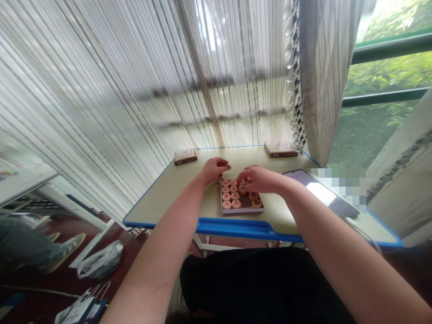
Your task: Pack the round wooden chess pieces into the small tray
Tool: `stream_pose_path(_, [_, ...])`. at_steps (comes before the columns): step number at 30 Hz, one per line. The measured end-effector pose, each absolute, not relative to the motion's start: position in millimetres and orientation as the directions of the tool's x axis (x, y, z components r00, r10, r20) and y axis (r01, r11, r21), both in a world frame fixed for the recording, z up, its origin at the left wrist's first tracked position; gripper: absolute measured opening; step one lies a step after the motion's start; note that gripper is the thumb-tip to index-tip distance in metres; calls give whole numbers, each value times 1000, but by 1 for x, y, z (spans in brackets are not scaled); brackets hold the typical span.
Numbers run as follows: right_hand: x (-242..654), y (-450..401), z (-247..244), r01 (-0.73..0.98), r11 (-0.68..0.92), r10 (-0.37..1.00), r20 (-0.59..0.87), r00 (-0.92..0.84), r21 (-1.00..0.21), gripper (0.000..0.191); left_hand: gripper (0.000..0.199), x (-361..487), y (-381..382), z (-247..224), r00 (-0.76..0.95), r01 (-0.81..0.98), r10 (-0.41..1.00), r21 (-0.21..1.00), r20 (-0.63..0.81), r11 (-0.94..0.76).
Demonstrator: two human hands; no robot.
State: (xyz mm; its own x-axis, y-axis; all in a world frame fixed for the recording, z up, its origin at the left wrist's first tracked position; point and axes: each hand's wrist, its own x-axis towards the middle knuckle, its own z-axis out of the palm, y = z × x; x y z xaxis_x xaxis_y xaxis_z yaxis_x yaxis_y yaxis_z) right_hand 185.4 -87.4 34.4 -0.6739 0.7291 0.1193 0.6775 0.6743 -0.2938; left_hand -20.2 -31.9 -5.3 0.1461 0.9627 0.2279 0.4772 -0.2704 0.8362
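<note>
An open shallow box lies near the table's front edge, with several round wooden pieces in it. Red characters mark the pieces in its left columns, such as the front-left piece; dark ones mark those at the right, such as the front-right piece. Beyond the box's back-left corner, my left hand pinches a small round piece between thumb and fingertips. More pieces sit just under that hand. My right hand reaches over the box's back-right part, its curled fingers on a piece there.
Two closed boxes lie at the table's back, one left and one right. A large tablet-like device rests at the right. Bags and a person's shoe are on the floor at left.
</note>
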Motion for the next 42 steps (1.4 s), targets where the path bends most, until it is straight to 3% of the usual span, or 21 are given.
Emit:
stream_pose_path(6, [187, -80, 30, 741, 591, 802, 330, -497, -319, 22, 34, -15, -39, 6, 192, 323, 947, 895, 257, -308])
stream_pose_path(11, [188, -77, 30, 731, 610, 756, 503, -420, -305, 27, 35, -8, -46, 9, 294, 143, 932, 955, 211, -261])
stream_pose_path(23, [184, -70, 23, 614, 658, 715, 618, -326, -437, 18, 33, 1, -56, 13, 374, -127, 924, 991, 82, -37])
stream_pose_path(27, [184, -75, 25, 636, 665, 703, 614, -358, -391, 19, 31, 0, -55, 14, 389, -166, 917, 986, 88, -25])
stream_pose_path(33, [182, -84, 31, 700, 657, 683, 614, -396, -280, 23, 41, 0, -59, 19, 387, -74, 918, 996, 82, -58])
stream_pose_path(37, [186, -90, 40, 753, 579, 747, 574, -336, -313, 31, 40, -3, -58, 23, 367, 30, 918, 984, 151, -174])
stream_pose_path(40, [190, -95, 48, 748, 551, 801, 486, -350, -370, 29, 42, -11, -50, 20, 185, 305, 934, 885, 306, -351])
stream_pose_path(42, [193, -100, 52, 713, 584, 804, 399, -441, -388, 25, 41, -19, -43, 14, 113, 592, 910, 708, 399, -385])
